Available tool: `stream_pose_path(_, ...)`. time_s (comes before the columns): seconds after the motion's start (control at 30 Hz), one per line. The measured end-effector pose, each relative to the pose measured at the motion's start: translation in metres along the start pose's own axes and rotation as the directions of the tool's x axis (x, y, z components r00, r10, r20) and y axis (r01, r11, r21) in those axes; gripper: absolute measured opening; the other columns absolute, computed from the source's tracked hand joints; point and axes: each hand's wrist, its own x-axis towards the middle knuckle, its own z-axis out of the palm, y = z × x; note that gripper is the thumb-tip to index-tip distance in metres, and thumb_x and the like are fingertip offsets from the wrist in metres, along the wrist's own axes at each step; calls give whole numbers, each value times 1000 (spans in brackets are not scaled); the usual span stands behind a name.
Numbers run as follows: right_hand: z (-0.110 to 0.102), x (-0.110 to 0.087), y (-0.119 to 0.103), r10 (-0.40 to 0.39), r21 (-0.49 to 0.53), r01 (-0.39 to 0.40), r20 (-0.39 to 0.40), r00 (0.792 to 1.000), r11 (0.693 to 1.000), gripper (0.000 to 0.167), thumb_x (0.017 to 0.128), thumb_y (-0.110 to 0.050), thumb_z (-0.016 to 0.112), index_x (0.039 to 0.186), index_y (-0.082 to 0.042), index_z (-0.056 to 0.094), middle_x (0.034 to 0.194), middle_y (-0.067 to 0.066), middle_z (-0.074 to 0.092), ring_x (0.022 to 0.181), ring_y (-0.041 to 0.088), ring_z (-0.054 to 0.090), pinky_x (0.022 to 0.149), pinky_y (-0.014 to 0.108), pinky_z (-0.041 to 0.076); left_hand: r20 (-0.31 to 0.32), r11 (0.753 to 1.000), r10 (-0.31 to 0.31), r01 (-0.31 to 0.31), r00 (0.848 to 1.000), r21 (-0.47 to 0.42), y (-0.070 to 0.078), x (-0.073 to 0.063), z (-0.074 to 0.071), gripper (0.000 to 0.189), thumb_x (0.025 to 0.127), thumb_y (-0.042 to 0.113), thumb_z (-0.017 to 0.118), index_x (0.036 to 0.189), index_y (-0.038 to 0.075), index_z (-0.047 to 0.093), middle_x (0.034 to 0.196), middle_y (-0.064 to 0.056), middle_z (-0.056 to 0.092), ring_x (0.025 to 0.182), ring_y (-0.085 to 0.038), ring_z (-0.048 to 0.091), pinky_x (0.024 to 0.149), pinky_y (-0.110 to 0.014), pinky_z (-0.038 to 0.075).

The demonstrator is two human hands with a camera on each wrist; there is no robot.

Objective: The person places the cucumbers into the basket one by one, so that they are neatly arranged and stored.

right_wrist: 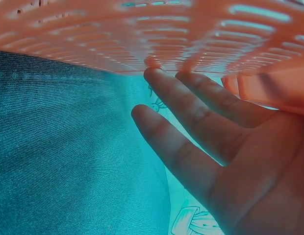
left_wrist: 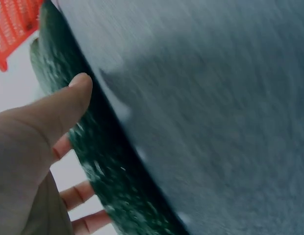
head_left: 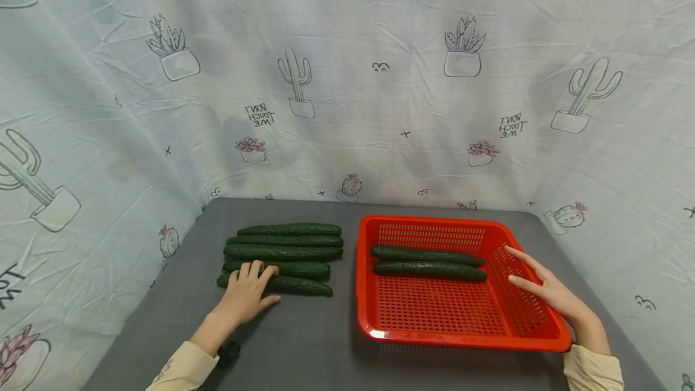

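Several dark green cucumbers (head_left: 283, 252) lie side by side on the left half of the grey table. My left hand (head_left: 247, 291) reaches over the nearest cucumber (head_left: 304, 285), fingers bent across its far side and thumb spread along its near side. In the left wrist view that cucumber (left_wrist: 100, 147) runs between thumb and fingers; the fingertips are hidden behind it. On the right stands a red slotted plastic basket (head_left: 467, 340) with two cucumbers (head_left: 429, 270) inside. My right hand (head_left: 554, 291) grips its right side, with fingers underneath in the right wrist view (right_wrist: 201, 117).
The grey table (head_left: 304, 343) reaches back to a white curtain (head_left: 347, 89) printed with cacti, which also hangs at both sides. A small black object (head_left: 229, 352) shows beside my left wrist. Bare tabletop lies between the cucumbers and the basket.
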Motion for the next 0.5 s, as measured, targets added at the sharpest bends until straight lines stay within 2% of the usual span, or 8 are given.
stream_pose_path(0.13,-1,1,3,-2,-12,2,-5,1000,1000,59,96,-22,50,148,-21,22,150,-5,22,115,-22,18,89,68,25,10,1000,15,-15,1000,-10,-7,3,3,48,76,41,74,111,20,50,110,-12,43,103,-36,41,82,-57,38)
stream_pose_path(0.27,0,1,3,-3,-9,3,-5,1000,1000,60,95,-22,51,148,-21,22,149,-6,22,115,-23,19,89,69,24,14,1000,20,-20,1000,-12,-11,6,8,45,78,40,72,111,20,50,106,-10,41,100,-33,40,82,-55,38)
stream_pose_path(0.5,1,1,3,2,-5,-2,-5,1000,1000,60,95,-21,51,148,-21,22,147,-11,23,114,-23,19,89,67,25,-27,997,64,-63,998,42,-14,8,12,41,79,38,70,110,19,52,101,-8,41,92,-29,39,76,-51,40)
